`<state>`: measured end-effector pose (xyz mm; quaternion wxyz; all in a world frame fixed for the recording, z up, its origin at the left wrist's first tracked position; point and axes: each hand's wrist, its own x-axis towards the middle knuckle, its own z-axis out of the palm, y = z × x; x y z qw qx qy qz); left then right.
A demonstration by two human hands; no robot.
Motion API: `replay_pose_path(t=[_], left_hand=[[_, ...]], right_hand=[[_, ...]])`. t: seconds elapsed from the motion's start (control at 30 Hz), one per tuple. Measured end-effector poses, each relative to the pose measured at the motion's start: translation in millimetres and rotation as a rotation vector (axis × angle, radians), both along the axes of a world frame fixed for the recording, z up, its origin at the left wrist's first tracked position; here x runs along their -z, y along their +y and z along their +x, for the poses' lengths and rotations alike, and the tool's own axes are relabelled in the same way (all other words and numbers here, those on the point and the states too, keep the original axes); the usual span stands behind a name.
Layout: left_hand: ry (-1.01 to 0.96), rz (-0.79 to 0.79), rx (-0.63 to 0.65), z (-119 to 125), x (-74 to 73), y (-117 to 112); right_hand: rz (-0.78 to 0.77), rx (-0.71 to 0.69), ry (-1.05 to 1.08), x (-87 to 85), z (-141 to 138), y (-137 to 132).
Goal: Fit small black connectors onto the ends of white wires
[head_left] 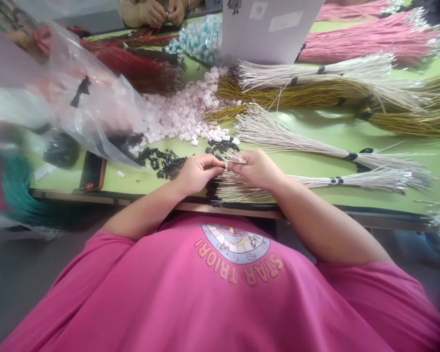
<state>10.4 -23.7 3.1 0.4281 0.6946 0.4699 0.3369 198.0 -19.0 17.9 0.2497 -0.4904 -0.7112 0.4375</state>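
Observation:
My right hand [258, 168] is closed round the ends of several white wires [234, 156], whose tips fan out past the fingers. Thumb and forefinger of my left hand [198, 172] are pinched together right beside those tips; whatever sits in the pinch is too small to make out. Below my hands, a tied bundle of white wires [326, 181] lies along the table's front edge. Small black connector pieces [165, 161] are scattered beyond my left hand. Behind them spreads a heap of small white plastic connector housings [179, 115].
More white wires [300, 139], yellow wires [315, 95] and pink wires [366, 39] lie right on the green table [385, 200]. A clear plastic bag [95, 107] and a phone [93, 171] are at left. Across the table are another person's hands [161, 12] and a grey-white panel [267, 32].

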Motion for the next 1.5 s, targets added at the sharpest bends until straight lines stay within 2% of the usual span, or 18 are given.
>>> replay_pose_path(t=[0.1, 0.17, 0.23, 0.33, 0.4, 0.5, 0.67, 0.83, 0.93, 1.03, 1.13, 1.3, 1.5], left_hand=[[0.083, 0.042, 0.037, -5.2, -3.9, 0.2], [0.207, 0.067, 0.092, -17.9, -10.4, 4.5], [0.335, 0.108, 0.094, -37.5, -16.3, 14.1], [0.511, 0.217, -0.065, -69.7, -17.8, 36.2], [0.640, 0.199, -0.075, -83.3, -14.4, 49.9], [0.783, 0.158, 0.012, -82.7, -8.9, 59.6], [0.865, 0.126, 0.092, -57.6, -3.2, 58.4], [0.840, 0.063, 0.113, -53.9, 0.1, 61.6], [0.816, 0.126, 0.020, -52.6, -7.2, 55.9], [0.655, 0.160, -0.035, -43.5, -19.8, 38.7], [0.396, 0.076, 0.031, -29.9, -27.5, 18.9], [0.086, -0.089, 0.073, -17.2, -20.5, 8.2], [0.035, -0.103, 0.062, -16.9, -12.0, 7.9]], right_hand=[[0.030, 0.001, -0.018, 2.4, 0.4, 0.6], [0.104, 0.014, -0.017, 3.4, 2.1, 1.5], [0.178, 0.029, 0.015, 3.3, 5.1, 2.6], [0.170, 0.031, 0.039, 1.2, 10.2, 4.0], [0.119, 0.021, 0.018, -0.8, 12.5, 4.4], [0.045, -0.020, 0.021, -3.5, 14.1, 4.7], [-0.025, -0.038, 0.047, -6.4, 14.2, 4.4], [-0.021, -0.030, 0.024, -7.1, 10.6, 2.6], [-0.037, -0.006, 0.021, -6.6, 8.7, 2.0], [-0.032, 0.011, 0.053, -6.1, 8.5, 1.7], [-0.021, 0.018, 0.084, -6.7, 8.4, 0.9], [-0.037, 0.048, 0.113, -8.3, 6.3, -1.2], [-0.012, 0.052, 0.127, -6.7, 5.8, -0.8]])
